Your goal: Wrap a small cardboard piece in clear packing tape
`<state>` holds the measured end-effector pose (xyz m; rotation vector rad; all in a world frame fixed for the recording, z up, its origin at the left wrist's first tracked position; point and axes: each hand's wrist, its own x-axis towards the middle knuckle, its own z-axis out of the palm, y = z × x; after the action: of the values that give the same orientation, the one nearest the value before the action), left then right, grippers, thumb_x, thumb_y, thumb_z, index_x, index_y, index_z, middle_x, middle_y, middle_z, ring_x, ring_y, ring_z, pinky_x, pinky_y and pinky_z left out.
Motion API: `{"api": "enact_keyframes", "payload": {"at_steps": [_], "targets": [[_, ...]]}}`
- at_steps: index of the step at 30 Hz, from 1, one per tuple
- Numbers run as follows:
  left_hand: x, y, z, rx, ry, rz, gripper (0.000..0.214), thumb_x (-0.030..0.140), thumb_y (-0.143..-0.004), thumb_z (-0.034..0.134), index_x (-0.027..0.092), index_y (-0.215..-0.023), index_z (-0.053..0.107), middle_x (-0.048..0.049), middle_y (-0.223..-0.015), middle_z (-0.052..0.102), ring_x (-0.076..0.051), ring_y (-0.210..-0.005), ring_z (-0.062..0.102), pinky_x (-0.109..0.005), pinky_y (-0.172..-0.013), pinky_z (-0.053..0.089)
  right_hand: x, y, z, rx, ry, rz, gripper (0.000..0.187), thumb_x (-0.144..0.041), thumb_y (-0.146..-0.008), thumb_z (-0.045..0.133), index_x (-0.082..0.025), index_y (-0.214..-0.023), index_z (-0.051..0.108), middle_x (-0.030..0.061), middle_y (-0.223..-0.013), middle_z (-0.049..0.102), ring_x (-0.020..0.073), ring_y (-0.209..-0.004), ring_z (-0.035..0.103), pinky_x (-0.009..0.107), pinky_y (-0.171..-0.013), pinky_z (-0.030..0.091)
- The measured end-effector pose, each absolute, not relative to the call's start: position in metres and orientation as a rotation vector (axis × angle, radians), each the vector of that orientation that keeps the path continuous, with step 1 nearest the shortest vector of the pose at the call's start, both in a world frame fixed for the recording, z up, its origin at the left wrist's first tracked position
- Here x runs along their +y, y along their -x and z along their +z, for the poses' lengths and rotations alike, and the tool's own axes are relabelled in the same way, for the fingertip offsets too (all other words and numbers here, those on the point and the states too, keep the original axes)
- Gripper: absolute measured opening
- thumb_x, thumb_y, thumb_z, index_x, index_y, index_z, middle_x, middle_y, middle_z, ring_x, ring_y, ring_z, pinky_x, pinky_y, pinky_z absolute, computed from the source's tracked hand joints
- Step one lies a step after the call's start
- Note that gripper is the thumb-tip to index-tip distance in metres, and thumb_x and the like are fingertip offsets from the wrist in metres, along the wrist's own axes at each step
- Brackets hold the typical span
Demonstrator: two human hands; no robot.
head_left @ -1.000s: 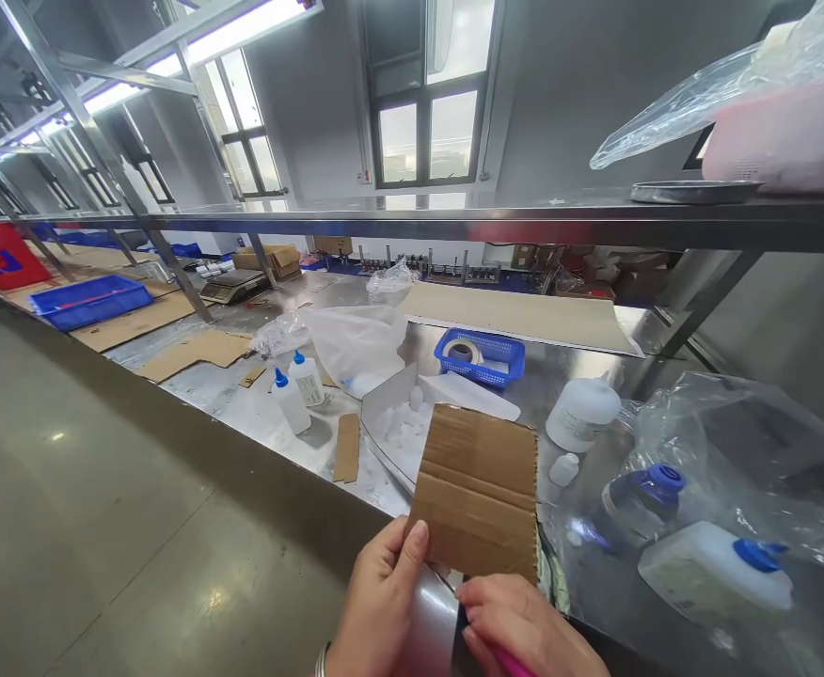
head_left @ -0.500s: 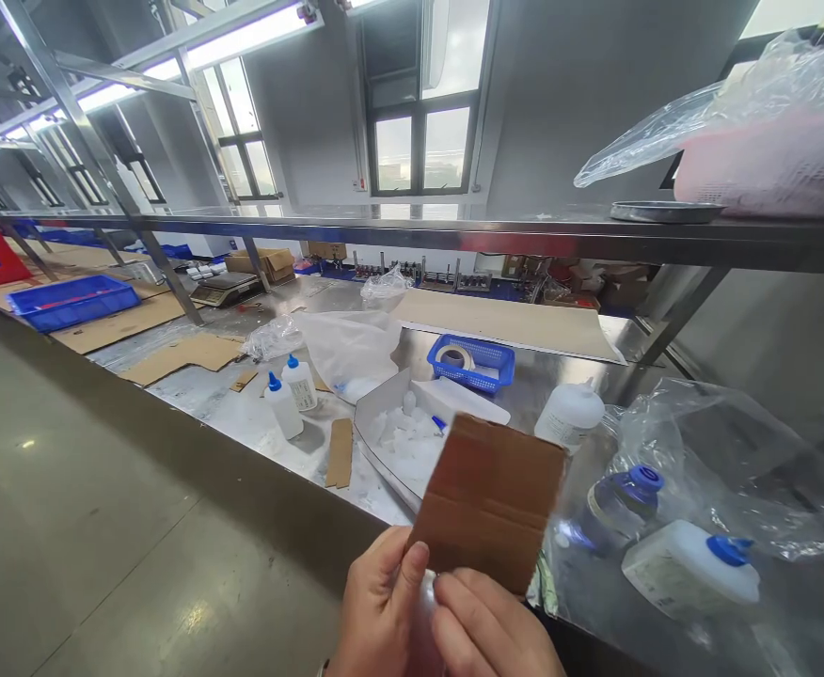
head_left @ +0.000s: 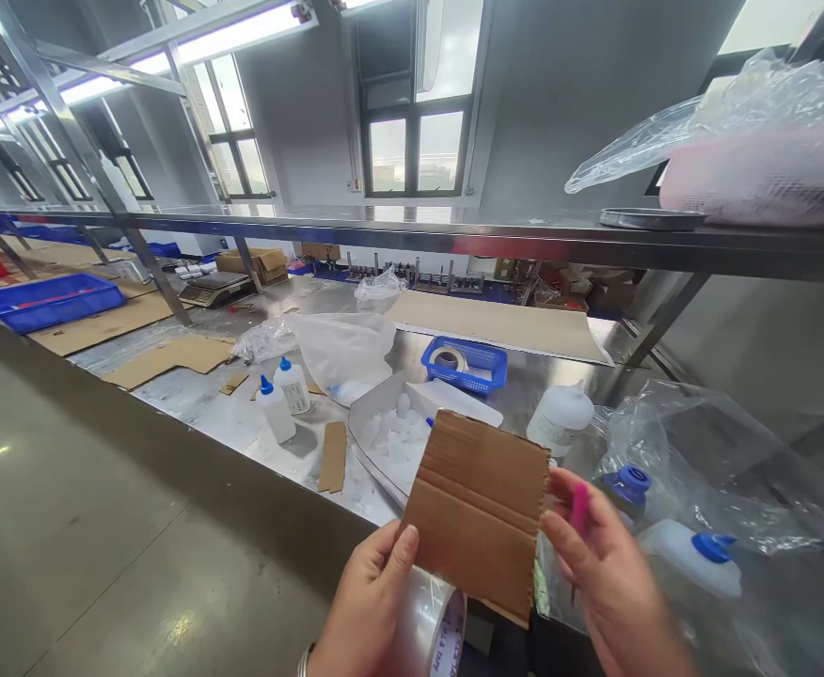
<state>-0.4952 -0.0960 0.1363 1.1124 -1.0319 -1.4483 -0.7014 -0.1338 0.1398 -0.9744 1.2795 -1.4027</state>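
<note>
Brown cardboard (head_left: 479, 512) fills the middle of our head view, a squarish pc w/ creases across it and a ragged R edge, held up at the near side of the steel bench (head_left: 243, 423). We've got the left hand (head_left: 366, 602) on its lower L side, thumb on top, clamped on the card, w/ a metal band (head_left: 306, 661) at the wrist. Just below, partly behind that hand, sits a clear tape roll (head_left: 422, 621), printed core facing us; can't tell if the fingers bear it too. Over at the R edge comes the right hand (head_left: 610, 574), a bit blurred, fingers curled round a bright pink item (head_left: 579, 508); whether its tips touch the card, we can't say. Beyond the card we see a pale tray (head_left: 376, 475) w/ white bits (head_left: 390, 437) in it, then a blue basket (head_left: 465, 379) holding another roll (head_left: 461, 361). Off to the L, a cardboard strip (head_left: 333, 456) lies flat near two blue-capped bottles (head_left: 275, 414), both upright. On the R we have a big white jug (head_left: 560, 423) behind the card, a blue-lidded bottle (head_left: 627, 489) just beside the right hand, a white bottle (head_left: 690, 564) w/ a blue cap, tipped over, and a clear plastic bag (head_left: 722, 451) spread behind 'em. Up top, a metal shelf (head_left: 419, 235) carries a pink basket (head_left: 771, 179) under plastic, w/ a shallow round dish (head_left: 652, 220) next to it.
</note>
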Motion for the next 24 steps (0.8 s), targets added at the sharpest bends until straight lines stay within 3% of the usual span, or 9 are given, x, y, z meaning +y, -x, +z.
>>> {"api": "enact_keyframes", "payload": {"at_steps": [2,4,9,16,24], "targets": [[-0.096,0.497,0.134,-1.057,-1.084,-1.502,0.034,0.044,-0.085,0.051,0.016,-0.096,0.067,-0.0084,-0.095,0.069,-0.024,-0.094,0.057,-0.034,-0.085,0.043,-0.136,0.692,0.141,1.155,0.831,-1.294,0.061,-0.047,-0.058,0.078,-0.02,-0.108,0.056,0.0077,-0.103,0.064,0.0202,-0.086,0.062,0.026,-0.067,0.054],[-0.095,0.498,0.132,-1.066,-1.037,-1.558,0.033,0.041,-0.079,0.061,0.015,-0.098,0.066,-0.0106,-0.099,0.068,-0.027,-0.096,0.058,-0.036,-0.087,0.043,-0.135,0.682,0.146,1.094,0.687,-1.255,0.058,-0.044,-0.055,0.081,-0.017,-0.102,0.058,0.0086,-0.093,0.068,0.0226,-0.078,0.064,0.03,-0.064,0.055],[-0.095,0.492,0.136,-1.173,-0.998,-1.661,0.043,0.036,-0.069,0.072,0.015,-0.106,0.065,-0.0138,-0.112,0.065,-0.033,-0.11,0.053,-0.041,-0.096,0.039,-0.129,0.671,0.16,1.124,0.539,-1.395,0.06,-0.04,-0.049,0.084,-0.018,-0.1,0.06,0.0056,-0.084,0.071,0.0214,-0.067,0.065,0.027,-0.054,0.054],[-0.094,0.488,0.148,-1.235,-1.131,-1.592,0.036,0.046,-0.067,0.071,0.014,-0.084,0.07,-0.0091,-0.084,0.068,-0.028,-0.087,0.058,-0.035,-0.08,0.044,-0.125,0.671,0.163,1.183,0.459,-1.383,0.081,-0.045,-0.047,0.084,-0.022,-0.118,0.054,0.0057,-0.085,0.071,0.0239,-0.064,0.066,0.028,-0.046,0.053],[-0.095,0.486,0.157,-1.302,-1.082,-1.586,0.03,0.041,-0.068,0.071,0.012,-0.077,0.065,-0.0019,-0.073,0.055,-0.014,-0.073,0.045,-0.026,-0.07,0.034,-0.115,0.668,0.182,1.17,0.425,-1.396,0.081,-0.042,-0.048,0.084,-0.026,-0.121,0.052,0.0046,-0.092,0.071,0.0255,-0.07,0.066,0.025,-0.042,0.049]]}}
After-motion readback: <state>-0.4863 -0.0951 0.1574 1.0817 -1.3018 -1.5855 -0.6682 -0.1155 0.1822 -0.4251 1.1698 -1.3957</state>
